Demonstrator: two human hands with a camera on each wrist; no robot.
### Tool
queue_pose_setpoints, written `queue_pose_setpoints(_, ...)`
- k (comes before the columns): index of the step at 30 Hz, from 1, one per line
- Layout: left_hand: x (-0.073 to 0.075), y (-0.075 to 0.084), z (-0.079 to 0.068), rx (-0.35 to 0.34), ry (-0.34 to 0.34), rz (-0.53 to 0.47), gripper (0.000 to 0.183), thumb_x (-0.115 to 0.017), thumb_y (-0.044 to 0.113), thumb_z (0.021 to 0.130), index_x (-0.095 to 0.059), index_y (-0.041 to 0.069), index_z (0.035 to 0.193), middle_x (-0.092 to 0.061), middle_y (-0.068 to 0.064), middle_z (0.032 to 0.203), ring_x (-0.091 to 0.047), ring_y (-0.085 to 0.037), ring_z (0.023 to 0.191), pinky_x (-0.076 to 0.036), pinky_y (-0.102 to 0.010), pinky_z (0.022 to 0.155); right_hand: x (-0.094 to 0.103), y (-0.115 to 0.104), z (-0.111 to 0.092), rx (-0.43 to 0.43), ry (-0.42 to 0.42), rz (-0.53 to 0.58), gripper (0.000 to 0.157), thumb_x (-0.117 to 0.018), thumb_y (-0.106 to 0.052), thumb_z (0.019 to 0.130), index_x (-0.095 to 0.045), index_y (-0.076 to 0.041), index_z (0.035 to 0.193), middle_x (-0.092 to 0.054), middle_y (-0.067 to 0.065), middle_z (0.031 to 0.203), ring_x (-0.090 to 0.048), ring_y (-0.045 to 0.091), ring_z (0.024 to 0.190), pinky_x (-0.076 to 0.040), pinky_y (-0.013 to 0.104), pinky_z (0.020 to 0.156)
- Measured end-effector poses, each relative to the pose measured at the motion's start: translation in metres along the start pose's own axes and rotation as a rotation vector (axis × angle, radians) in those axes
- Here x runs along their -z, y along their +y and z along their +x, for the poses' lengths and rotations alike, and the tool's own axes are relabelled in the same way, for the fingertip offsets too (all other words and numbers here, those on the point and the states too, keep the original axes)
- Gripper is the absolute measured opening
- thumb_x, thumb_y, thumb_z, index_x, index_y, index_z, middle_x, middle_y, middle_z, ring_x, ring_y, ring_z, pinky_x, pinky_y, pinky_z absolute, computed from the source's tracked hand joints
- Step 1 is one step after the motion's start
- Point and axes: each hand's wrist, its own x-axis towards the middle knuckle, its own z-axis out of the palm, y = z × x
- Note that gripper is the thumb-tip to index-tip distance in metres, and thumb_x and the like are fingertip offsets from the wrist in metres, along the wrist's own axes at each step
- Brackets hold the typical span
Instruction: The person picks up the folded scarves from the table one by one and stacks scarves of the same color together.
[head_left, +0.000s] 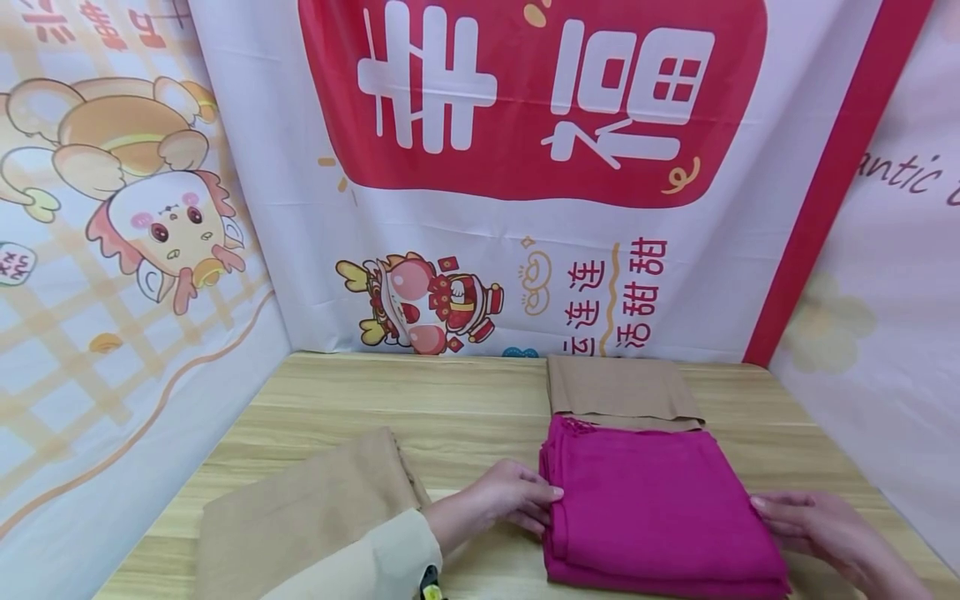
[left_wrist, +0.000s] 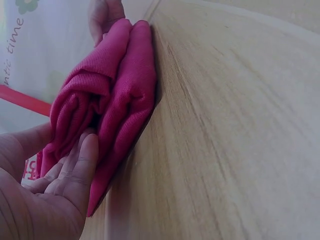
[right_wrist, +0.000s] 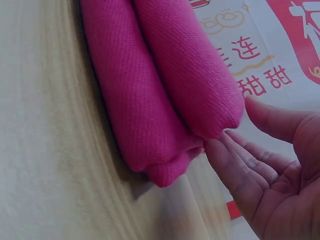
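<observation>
A folded magenta scarf [head_left: 660, 508] with a bit of fringe at its far left corner lies on the right half of the table in the head view. It forms two thick layers, seen end-on in both wrist views. At its left side my left hand [head_left: 517, 496] pinches the upper layer, thumb on top and fingers [left_wrist: 82, 155] tucked in the gap between layers. On the opposite side my right hand [head_left: 821, 529] holds the upper layer's edge, its thumb [right_wrist: 272, 120] by the top face and fingers beneath.
Behind the scarf lies a flat tan folded cloth [head_left: 622, 387], partly covered by it. Another tan folded cloth [head_left: 307, 517] lies at the left, under my left forearm. Printed fabric hangings [head_left: 262, 208] enclose the wooden table [head_left: 450, 417] at the back and sides.
</observation>
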Motion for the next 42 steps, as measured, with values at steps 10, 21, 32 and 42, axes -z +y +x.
queue_pose_setpoints(10, 0.013, 0.011, -0.005, -0.017, -0.006, 0.047, 0.016, -0.071, 0.01, 0.088, -0.071, -0.004, 0.095, -0.071, -0.019, 0.082, -0.071, -0.029, 0.072, -0.058, -0.036, 0.06, 0.004, -0.011, -0.002, 0.052, 0.136, 0.054, 0.047, -0.056, -0.017, 0.1, -0.047, 0.023, 0.123, -0.069, 0.014, 0.107, -0.068, 0.011, 0.093, -0.054, 0.036, 0.085)
queue_pose_setpoints(21, 0.034, 0.023, -0.012, -0.109, 0.003, 0.111, 0.017, -0.072, 0.011, 0.088, -0.07, -0.002, 0.098, -0.071, -0.016, 0.086, -0.07, -0.029, 0.079, -0.059, -0.04, 0.067, -0.029, -0.03, 0.011, 0.167, 0.232, 0.26, 0.011, -0.06, -0.006, 0.096, -0.069, -0.011, 0.1, -0.073, 0.004, 0.096, -0.069, 0.012, 0.089, -0.056, 0.03, 0.078)
queue_pose_setpoints(32, 0.069, 0.031, -0.026, -0.196, -0.032, 0.283, 0.02, -0.072, 0.015, 0.089, -0.07, -0.001, 0.102, -0.069, -0.017, 0.092, -0.068, -0.031, 0.084, -0.058, -0.039, 0.072, -0.075, -0.057, 0.032, 0.192, 0.189, 0.243, 0.02, -0.062, -0.007, 0.095, -0.063, 0.002, 0.113, -0.071, 0.003, 0.101, -0.068, 0.011, 0.092, -0.055, 0.032, 0.082)
queue_pose_setpoints(42, 0.118, 0.026, -0.046, -0.232, 0.106, 0.421, 0.019, -0.071, 0.017, 0.091, -0.069, 0.001, 0.1, -0.067, -0.004, 0.085, -0.066, -0.022, 0.081, -0.057, -0.042, 0.074, -0.119, -0.085, 0.053, 0.234, 0.153, 0.198, 0.038, -0.064, -0.009, 0.094, -0.054, 0.014, 0.124, -0.068, 0.014, 0.109, -0.066, 0.014, 0.095, -0.054, 0.036, 0.085)
